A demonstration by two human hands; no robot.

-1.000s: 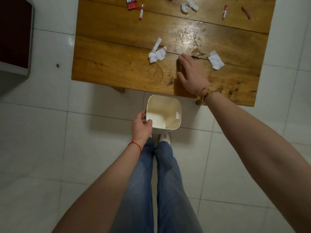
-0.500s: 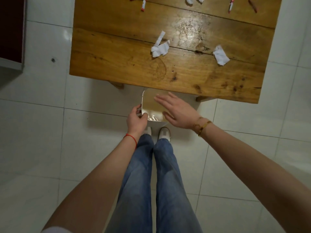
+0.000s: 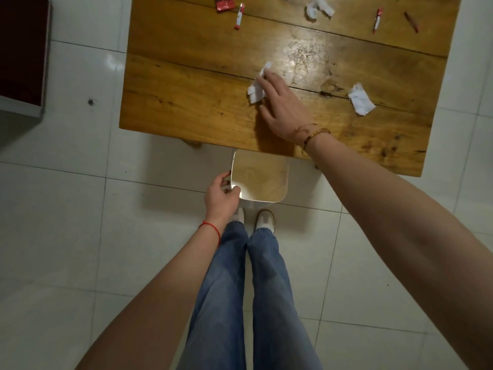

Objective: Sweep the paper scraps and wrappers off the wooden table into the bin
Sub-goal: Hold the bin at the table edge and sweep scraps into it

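The wooden table (image 3: 186,102) carries scraps. My right hand (image 3: 280,105) lies flat with fingers spread, its fingertips on a crumpled white paper scrap (image 3: 254,92) near the table's middle. Another white scrap (image 3: 360,100) lies to its right. At the far edge are a third white scrap (image 3: 318,8), a red wrapper (image 3: 224,2), two thin red-and-white wrappers (image 3: 239,20) (image 3: 377,20) and a dark red stick (image 3: 410,21). My left hand (image 3: 221,194) grips the near-left rim of the white square bin (image 3: 285,182), which is held just below the table's near edge.
White floor tiles (image 3: 80,236) surround the table. A dark red cabinet (image 3: 21,49) with a grey edge stands at the far left. My jeans-clad legs (image 3: 248,289) and light shoes (image 3: 264,218) are directly below the bin.
My right hand has left the bin's mouth and moved up onto the table, landing on the middle white scrap. The bin stays gripped at the table edge.
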